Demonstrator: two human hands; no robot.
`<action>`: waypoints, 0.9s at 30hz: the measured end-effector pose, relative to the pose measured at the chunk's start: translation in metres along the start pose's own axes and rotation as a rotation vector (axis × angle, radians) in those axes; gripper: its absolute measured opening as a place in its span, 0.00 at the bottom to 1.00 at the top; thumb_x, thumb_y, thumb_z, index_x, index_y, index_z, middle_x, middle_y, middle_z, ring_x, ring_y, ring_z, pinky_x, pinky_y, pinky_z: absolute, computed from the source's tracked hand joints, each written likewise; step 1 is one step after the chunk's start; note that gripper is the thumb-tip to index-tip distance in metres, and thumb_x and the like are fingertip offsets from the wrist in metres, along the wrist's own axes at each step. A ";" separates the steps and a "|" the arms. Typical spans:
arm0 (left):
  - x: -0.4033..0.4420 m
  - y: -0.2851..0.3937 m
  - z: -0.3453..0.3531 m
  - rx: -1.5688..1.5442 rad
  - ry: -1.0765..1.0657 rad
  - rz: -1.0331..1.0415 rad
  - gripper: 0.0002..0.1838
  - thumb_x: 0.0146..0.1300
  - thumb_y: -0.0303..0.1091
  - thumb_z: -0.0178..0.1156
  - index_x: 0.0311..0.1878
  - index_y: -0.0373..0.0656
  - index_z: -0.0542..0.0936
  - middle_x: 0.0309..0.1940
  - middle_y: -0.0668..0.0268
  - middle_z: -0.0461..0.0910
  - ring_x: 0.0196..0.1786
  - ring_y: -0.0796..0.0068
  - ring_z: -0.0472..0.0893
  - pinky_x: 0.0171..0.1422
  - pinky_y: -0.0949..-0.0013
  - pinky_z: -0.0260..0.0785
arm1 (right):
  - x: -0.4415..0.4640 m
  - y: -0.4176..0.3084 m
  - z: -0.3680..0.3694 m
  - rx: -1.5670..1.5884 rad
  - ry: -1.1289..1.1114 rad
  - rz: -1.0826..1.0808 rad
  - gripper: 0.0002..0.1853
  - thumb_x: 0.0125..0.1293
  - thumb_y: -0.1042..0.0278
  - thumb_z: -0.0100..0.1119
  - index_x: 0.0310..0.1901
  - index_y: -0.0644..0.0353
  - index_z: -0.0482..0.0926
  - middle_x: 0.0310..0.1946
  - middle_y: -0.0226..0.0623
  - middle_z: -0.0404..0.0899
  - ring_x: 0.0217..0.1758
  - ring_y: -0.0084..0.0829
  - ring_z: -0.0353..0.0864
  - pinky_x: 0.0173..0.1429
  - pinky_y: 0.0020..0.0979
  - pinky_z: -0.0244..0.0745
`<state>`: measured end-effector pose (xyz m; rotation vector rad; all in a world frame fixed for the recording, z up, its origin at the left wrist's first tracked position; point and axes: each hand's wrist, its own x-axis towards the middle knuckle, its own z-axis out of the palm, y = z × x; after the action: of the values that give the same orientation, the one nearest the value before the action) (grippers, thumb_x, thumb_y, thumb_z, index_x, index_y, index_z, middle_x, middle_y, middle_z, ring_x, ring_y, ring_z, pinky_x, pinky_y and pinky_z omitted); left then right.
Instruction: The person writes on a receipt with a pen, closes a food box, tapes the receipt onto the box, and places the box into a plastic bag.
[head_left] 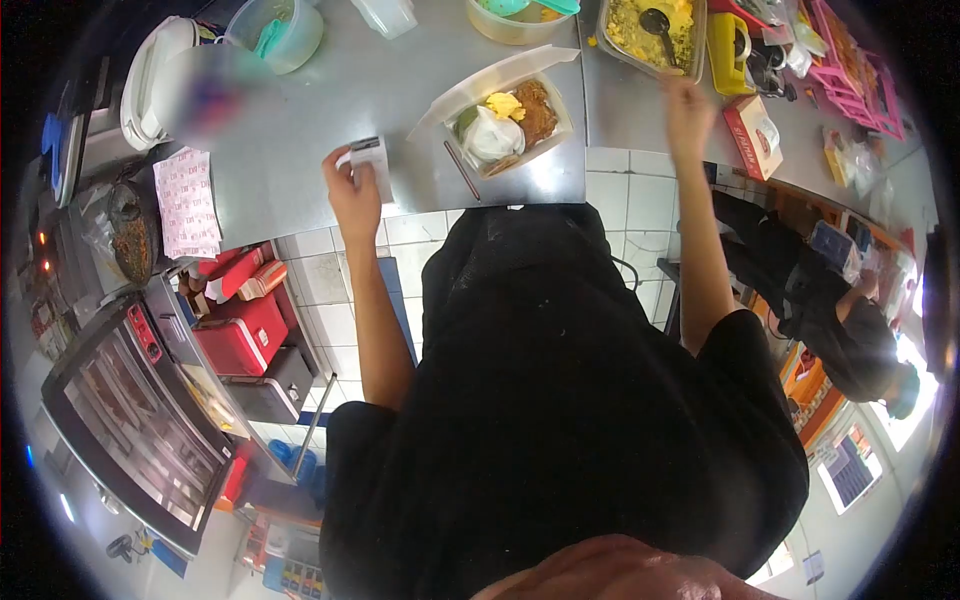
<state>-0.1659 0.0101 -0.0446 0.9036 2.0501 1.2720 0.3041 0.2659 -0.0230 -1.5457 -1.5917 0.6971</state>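
Observation:
My left hand (355, 198) is closed on a small white packet (370, 160) with dark print, over the steel table (290, 130). My right hand (688, 115) is smeared by motion at the near edge of a square tub (640, 40) of yellow food, in which a black spoon (657, 25) lies; its fingers are not clear. Between my hands stands an open paper box (560, 128) holding a white wrapped portion (492, 135), yellow food (505, 105) and a brown fried piece (537, 112). A thin dark stick (462, 170) lies left of the box.
Round tubs (290, 40) line the far side. Patterned paper sheets (187, 205) lie at the left. A red and white carton (752, 138), a yellow container (727, 50) and a pink basket (850, 75) are at the right. A person in dark clothes (820, 300) is farther right.

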 end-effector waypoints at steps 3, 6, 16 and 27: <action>0.047 -0.019 0.025 0.171 -0.125 -0.012 0.26 0.73 0.32 0.65 0.72 0.41 0.73 0.44 0.51 0.92 0.39 0.61 0.89 0.48 0.60 0.80 | -0.030 -0.044 0.053 0.057 -0.266 -0.070 0.16 0.75 0.63 0.71 0.58 0.63 0.87 0.61 0.43 0.89 0.58 0.39 0.91 0.61 0.37 0.84; 0.055 -0.026 0.036 0.211 -0.115 0.039 0.30 0.71 0.34 0.68 0.73 0.41 0.73 0.47 0.49 0.91 0.40 0.54 0.89 0.53 0.58 0.82 | -0.028 -0.063 0.091 0.000 -0.272 -0.320 0.25 0.71 0.60 0.76 0.64 0.61 0.82 0.61 0.45 0.88 0.61 0.42 0.89 0.65 0.41 0.83; 0.052 -0.040 0.027 0.349 -0.158 0.129 0.33 0.67 0.31 0.71 0.72 0.34 0.72 0.55 0.42 0.87 0.49 0.38 0.89 0.59 0.47 0.81 | -0.030 -0.068 0.104 -0.002 -0.062 -0.376 0.34 0.64 0.58 0.82 0.66 0.62 0.75 0.61 0.48 0.84 0.63 0.46 0.85 0.68 0.45 0.80; 0.061 -0.006 0.053 0.304 -0.174 0.252 0.18 0.79 0.30 0.62 0.67 0.39 0.75 0.42 0.49 0.88 0.45 0.56 0.89 0.52 0.60 0.78 | -0.021 -0.090 0.109 -0.040 -0.372 -0.105 0.18 0.71 0.59 0.74 0.56 0.60 0.87 0.43 0.44 0.87 0.40 0.38 0.90 0.57 0.40 0.82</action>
<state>-0.1651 0.0842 -0.0771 1.3983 2.0697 0.9736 0.1621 0.2509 -0.0098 -1.4049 -1.9543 0.9394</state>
